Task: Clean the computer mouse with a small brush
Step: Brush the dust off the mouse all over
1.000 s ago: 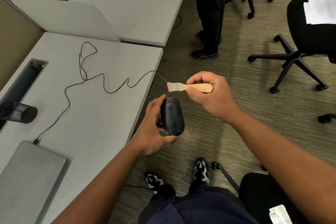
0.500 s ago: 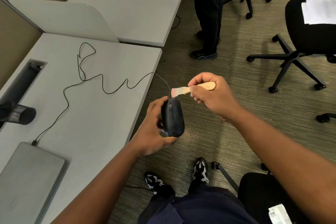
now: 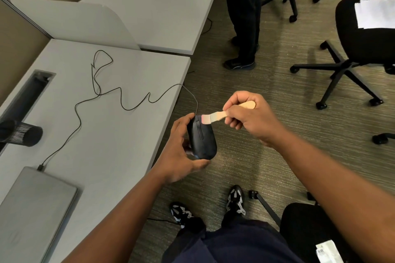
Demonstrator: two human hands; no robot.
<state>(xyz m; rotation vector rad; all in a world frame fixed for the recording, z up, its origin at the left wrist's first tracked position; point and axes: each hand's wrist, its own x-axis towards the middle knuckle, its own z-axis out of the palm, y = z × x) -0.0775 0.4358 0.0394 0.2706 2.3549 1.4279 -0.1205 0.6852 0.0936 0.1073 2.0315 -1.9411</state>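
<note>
The left hand (image 3: 178,151) grasps a black wired computer mouse (image 3: 202,137), fingers curled round its left side and thumb under its near end, holding it in the air just off the edge of the grey desk (image 3: 119,134), above the carpet. The right hand (image 3: 249,116) pinches the wooden handle of a small brush (image 3: 215,116); its pale bristles touch the top front of the mouse, beside the scroll wheel slot.

From the front of the mouse a thin black cable (image 3: 119,98) rises, crosses the desk edge and wanders in loose loops over the desktop to a plug at the back edge of a closed grey laptop (image 3: 34,205), which lies at the near left of the desk. Further left, a black mesh pen cup (image 3: 23,135) lies on its side near a long cable slot (image 3: 27,92) in the desktop. A low grey divider panel (image 3: 81,21) separates this desk from the next.

On the carpet behind the hands another person's dark trousered legs and shoes (image 3: 242,28) stand close to the desk corner. To the right is a black swivel chair (image 3: 350,53) with white papers (image 3: 374,13) on its seat. Below, the wearer's own patterned shoes (image 3: 235,199) and dark trousers show.
</note>
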